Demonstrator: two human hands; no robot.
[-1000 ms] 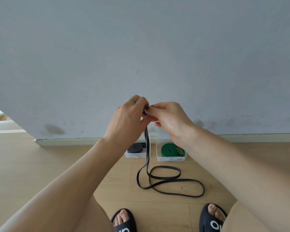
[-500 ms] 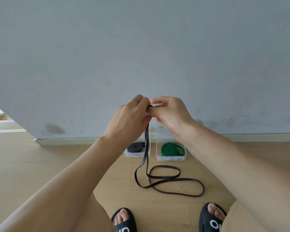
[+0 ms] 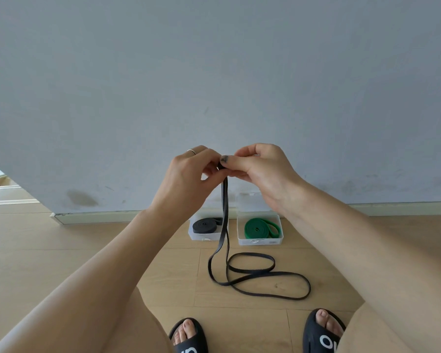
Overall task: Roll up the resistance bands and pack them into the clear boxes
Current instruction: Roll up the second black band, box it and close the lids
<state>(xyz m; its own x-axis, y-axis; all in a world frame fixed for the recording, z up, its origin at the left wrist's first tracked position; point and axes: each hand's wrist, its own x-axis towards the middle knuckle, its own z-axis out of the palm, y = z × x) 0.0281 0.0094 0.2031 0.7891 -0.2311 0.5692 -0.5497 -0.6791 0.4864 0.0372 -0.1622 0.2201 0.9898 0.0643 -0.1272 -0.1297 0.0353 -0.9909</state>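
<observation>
Hands meet at the centre of the frame, raised in front of the pale wall (image 3: 214,72). The left hand (image 3: 189,179), a thin ring (image 3: 192,151) on one finger, and the right hand (image 3: 262,171) both have their fingers curled in, pinching the top end of a long black resistance band (image 3: 225,225) between thumbs and fingertips. Only a small dark bit of it shows between the two hands, so how tightly that end is wound I cannot tell.

From the pinch the band hangs straight down as a doubled strip, then spreads in loose loops over the wooden floor (image 3: 61,250) in the lower middle of the frame.

Behind the hanging strip, against the skirting at the foot of the wall, two clear boxes sit side by side and slightly apart. The left box (image 3: 196,236) holds a coiled black band (image 3: 204,225); the right box (image 3: 259,242) holds a coiled green band (image 3: 259,228). The right box's clear lid (image 3: 250,202) stands up behind it, partly hidden by the right wrist.

Along the bottom edge, two feet in black slides (image 3: 321,337) point towards the loops.
</observation>
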